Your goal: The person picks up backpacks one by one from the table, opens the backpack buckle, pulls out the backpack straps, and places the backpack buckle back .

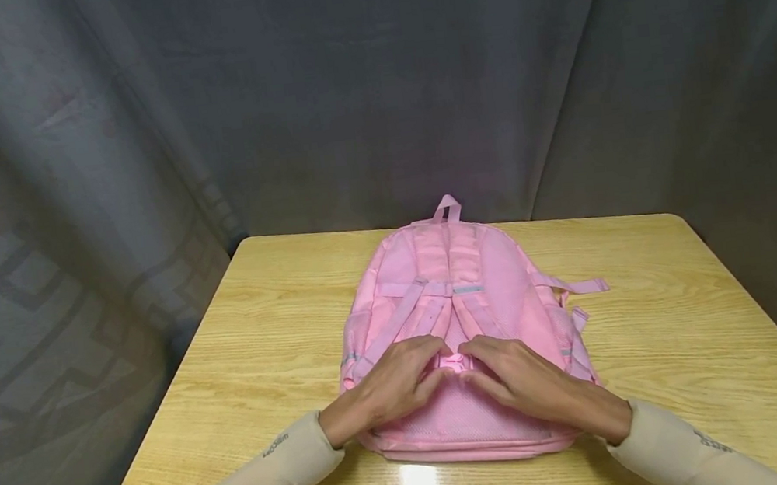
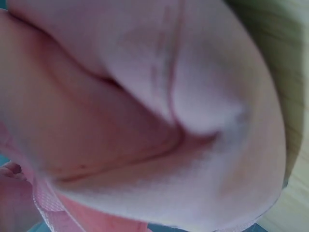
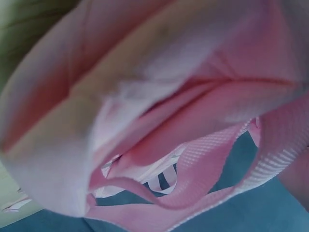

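Observation:
A pink backpack (image 1: 498,255) lies on the table with its shoulder straps and mesh back panel facing up and its top loop pointing away. Over its lower middle, my left hand (image 1: 404,374) and right hand (image 1: 524,374) meet from either side. Between their thumbs and index fingers they pinch a small bright pink strap piece (image 1: 455,362); its exact shape is partly hidden by the fingertips. Pale pink backpack fabric (image 2: 207,72) fills most of the left wrist view, very close and blurred. In the right wrist view, pink webbing (image 3: 207,164) loops below folded pink cloth.
The wooden table (image 1: 263,325) extends on both sides of the backpack. Loose strap ends (image 1: 585,286) stick out to the right of the bag. A dark grey curtain (image 1: 361,104) hangs behind the table and a patterned one (image 1: 43,229) on the left.

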Demonstrator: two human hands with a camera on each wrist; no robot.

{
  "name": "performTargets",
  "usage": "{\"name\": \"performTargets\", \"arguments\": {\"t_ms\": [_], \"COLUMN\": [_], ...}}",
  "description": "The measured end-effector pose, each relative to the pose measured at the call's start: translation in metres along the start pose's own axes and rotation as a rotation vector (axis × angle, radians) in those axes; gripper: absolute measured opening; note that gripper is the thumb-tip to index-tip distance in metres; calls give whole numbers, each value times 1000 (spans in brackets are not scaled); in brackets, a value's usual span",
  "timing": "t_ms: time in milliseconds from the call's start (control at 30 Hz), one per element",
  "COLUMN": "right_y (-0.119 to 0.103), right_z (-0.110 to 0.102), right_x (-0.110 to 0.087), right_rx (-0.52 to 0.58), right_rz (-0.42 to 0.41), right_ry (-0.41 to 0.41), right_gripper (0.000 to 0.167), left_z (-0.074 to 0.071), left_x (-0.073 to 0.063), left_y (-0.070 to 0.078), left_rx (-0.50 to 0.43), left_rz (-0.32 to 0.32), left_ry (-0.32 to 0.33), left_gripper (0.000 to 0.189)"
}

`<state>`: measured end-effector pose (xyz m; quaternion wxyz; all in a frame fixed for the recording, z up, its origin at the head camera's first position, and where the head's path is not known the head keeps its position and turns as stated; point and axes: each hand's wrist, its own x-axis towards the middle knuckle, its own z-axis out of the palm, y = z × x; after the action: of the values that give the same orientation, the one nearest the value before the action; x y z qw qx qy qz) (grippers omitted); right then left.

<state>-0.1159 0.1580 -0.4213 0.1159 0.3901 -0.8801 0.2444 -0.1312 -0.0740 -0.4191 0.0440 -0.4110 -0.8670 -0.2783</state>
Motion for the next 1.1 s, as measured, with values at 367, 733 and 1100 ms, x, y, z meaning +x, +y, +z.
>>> {"name": "performTargets", "arguments": {"t_ms": [367,733,1100], "right_y": [3,4,5], "right_z": [-2,-3,-5], "right_x": [0,0,-1], "right_rx": [32,56,37], "right_rz": [-21,-3,4], "right_ry": [15,5,22], "right_gripper": [31,32,28], "left_z": [0,-2,-3], "left_x": [2,2,1], "left_y": [-1,-2,-2], "left_rx": [-6,-25,-43], "left_rz": [27,26,-14], "left_ry": [11,1,-8], "left_gripper": [14,12,12]}}
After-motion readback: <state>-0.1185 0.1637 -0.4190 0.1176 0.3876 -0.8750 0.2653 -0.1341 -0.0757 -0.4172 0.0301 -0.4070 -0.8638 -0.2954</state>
